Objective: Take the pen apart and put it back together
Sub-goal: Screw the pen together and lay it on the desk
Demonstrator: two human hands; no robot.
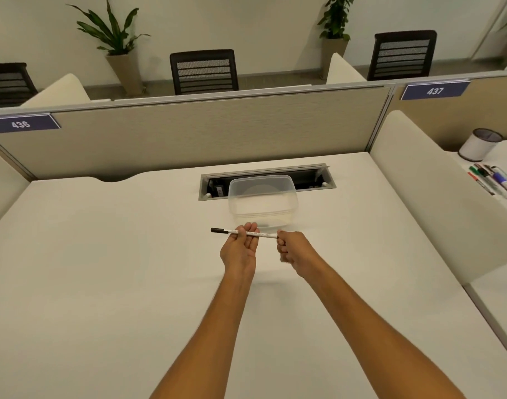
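Holding pen (258, 234) level just in front of tub (263, 201): left hand (240, 249) cradles barrel mid-length, right hand (292, 250) pinches white end; black cap juts left. Likely light, stiff, smooth; grip near each end to pull apart

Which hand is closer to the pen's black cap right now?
Left. The left hand grips the pen mid-barrel, just beside the black cap; the right hand pinches the opposite end.
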